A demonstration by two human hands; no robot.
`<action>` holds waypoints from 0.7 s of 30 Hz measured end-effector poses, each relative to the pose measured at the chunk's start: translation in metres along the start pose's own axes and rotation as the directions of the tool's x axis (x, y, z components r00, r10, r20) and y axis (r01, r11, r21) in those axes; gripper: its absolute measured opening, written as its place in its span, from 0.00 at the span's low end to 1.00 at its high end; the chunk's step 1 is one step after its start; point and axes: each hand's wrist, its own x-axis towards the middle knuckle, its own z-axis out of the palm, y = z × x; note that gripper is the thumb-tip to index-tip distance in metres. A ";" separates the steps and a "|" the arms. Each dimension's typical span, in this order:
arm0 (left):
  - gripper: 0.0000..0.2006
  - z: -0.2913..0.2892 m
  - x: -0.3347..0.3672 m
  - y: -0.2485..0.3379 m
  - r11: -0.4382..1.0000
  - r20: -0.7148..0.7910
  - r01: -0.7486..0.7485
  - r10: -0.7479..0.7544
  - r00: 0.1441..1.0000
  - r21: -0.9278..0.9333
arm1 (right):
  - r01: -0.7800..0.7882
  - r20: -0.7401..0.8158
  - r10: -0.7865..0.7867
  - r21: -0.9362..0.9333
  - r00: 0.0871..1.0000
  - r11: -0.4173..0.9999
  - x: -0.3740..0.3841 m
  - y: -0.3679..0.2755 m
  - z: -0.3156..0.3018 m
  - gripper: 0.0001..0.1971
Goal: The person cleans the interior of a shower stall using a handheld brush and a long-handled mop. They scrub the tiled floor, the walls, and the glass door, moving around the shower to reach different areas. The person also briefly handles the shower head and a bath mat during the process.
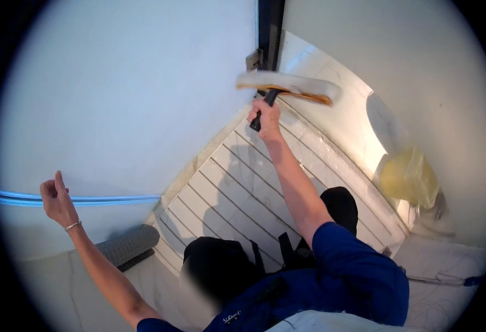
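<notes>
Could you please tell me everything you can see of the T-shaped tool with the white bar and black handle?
The T-shaped tool has a long, blurred white bar, soft-looking, with an orange-brown strip along its lower edge and a black handle. The bar lies crosswise, its right end slightly lower in the picture; the handle slants down-left, gripped by the right hand. Whether the bar touches anything is unclear.

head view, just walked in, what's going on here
A person in a blue top grips a tool with a long pale head by its black handle in the right hand. The tool is blurred, near the far corner of a slatted floor. The left hand is raised, nothing visible in it. A rolled grey mat lies beside the slats.
</notes>
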 end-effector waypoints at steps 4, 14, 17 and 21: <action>0.16 0.003 -0.003 0.001 0.996 0.025 -0.001 -0.001 1.000 0.085 | -0.132 -0.068 0.121 -0.180 0.990 0.975 -0.012 0.009 0.006 0.09; 0.15 0.003 0.000 -0.002 0.999 -0.023 -0.006 0.007 1.000 0.035 | 0.018 0.102 0.037 -0.488 0.994 0.873 0.011 -0.015 0.010 0.10; 0.15 0.007 -0.002 0.002 0.993 -0.011 -0.050 0.052 0.999 0.110 | 0.042 0.072 -0.013 -0.428 0.997 0.903 0.011 -0.028 0.016 0.11; 0.15 0.000 0.001 -0.002 0.999 -0.003 -0.015 0.015 1.000 0.045 | 0.054 0.094 -0.014 -0.437 0.996 0.898 0.011 -0.019 0.016 0.10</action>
